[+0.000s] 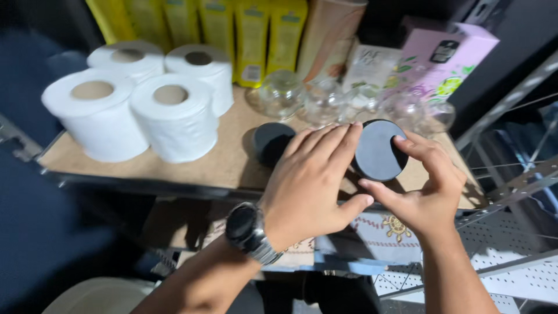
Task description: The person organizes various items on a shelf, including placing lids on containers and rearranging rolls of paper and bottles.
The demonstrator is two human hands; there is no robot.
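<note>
Head camera looks down on both my hands, which meet at a dark round lid [378, 150] on a shelf [221, 166]. My right hand [427, 189] curls around that lid, with the index finger on its far right edge and the thumb reaching under its near edge. My left hand [311, 183] lies flat with fingers spread, their tips touching the lid's left edge; a dark wristwatch [249, 231] sits on that wrist. Neither hand is closed tight.

Just left of the lid, half hidden under my left fingers, sits a second dark round lid [272, 141]. Right behind the lid stands a cluster of clear glass jars [325, 102]. Behind the jars and to the right leans a pink box [444, 58], and further behind runs a row of yellow packets [232, 29]. Well to the left of the lid stand four white paper rolls [139, 99].
</note>
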